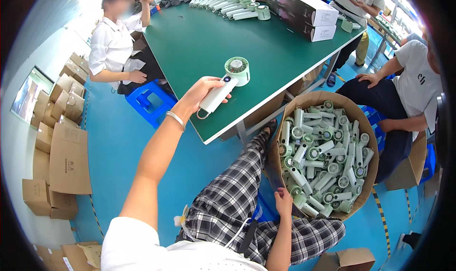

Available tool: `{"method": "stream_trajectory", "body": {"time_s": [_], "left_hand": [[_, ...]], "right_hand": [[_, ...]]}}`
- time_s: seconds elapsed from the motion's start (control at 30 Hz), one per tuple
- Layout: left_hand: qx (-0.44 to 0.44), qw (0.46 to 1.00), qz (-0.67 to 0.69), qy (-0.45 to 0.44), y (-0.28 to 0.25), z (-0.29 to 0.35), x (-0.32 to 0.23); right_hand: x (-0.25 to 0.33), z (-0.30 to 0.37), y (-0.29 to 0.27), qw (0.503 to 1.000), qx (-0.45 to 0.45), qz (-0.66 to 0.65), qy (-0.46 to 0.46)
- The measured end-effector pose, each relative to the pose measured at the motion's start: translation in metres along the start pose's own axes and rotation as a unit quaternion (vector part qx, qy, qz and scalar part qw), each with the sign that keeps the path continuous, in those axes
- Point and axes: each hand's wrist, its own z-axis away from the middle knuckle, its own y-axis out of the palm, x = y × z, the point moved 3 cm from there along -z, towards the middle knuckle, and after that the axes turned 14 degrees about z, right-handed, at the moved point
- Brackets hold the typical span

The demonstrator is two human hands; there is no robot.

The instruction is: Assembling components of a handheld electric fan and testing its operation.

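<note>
My left hand (205, 93) is closed around the pale handle of a small handheld fan (219, 94) over the near corner of the green table. The fan's round, light green head (237, 70) points away from me, its grille facing up. A short loop hangs from the handle's lower end. Beside my knee, my right hand (284, 202) has its fingers curled at the near left rim of a large cardboard box (274, 169). Inside the box lies a jumbled heap of similar handheld fans (327, 159).
The green-topped table (199, 43) carries a row of fans (228, 5) and stacked dark cartons (301, 10) at its far side. One person (116, 48) sits at left beside a blue stool (149, 102); another person (413, 81) sits right of the box. Brown cartons (69, 159) line the left wall.
</note>
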Motion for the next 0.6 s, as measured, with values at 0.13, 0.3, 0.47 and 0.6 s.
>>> {"method": "stream_trajectory", "body": {"time_s": [0.13, 0.3, 0.47, 0.6], "left_hand": [[0.010, 1.000, 0.015, -0.005, 0.002, -0.003, 0.002], [0.006, 1.000, 0.008, -0.005, -0.004, -0.001, 0.000], [0.010, 1.000, 0.010, 0.000, 0.001, 0.000, -0.001], [-0.008, 1.000, 0.019, 0.003, 0.004, 0.000, -0.002]], "right_hand": [[0.001, -0.003, 0.003, 1.000, 0.004, 0.012, -0.015], [0.011, 0.000, -0.003, 1.000, 0.013, 0.020, -0.007], [0.011, -0.001, -0.005, 1.000, 0.021, 0.006, 0.003], [0.005, -0.004, 0.001, 0.999, -0.002, 0.028, -0.027]]}}
